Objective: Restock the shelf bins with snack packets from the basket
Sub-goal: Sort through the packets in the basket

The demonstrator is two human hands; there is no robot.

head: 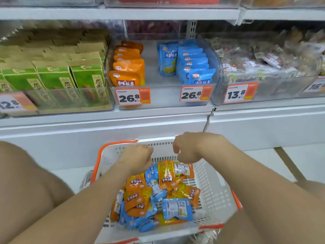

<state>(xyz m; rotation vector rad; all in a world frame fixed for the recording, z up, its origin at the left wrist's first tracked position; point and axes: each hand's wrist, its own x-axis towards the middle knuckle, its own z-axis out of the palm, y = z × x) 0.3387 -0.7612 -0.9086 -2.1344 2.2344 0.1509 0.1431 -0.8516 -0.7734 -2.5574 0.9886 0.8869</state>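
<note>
A white basket (213, 196) with orange handles sits on the floor between my knees, holding several orange and blue snack packets (154, 199). My left hand (136, 156) is curled over the pile's far end, its fingers at the top of a blue packet (152, 172). My right hand (185, 148) is curled beside it and pinches the tops of upright orange packets (166, 175) that hang below it. On the shelf above, a clear bin (163, 95) holds a row of orange packets (128, 67) on the left and blue packets (191, 66) on the right.
Green boxes (56, 76) fill the bin to the left, and mixed wrapped snacks (263, 57) fill the bin to the right. Price tags (132, 98) hang on the bin fronts. A white shelf base (123, 134) stands behind the basket. My knees flank the basket.
</note>
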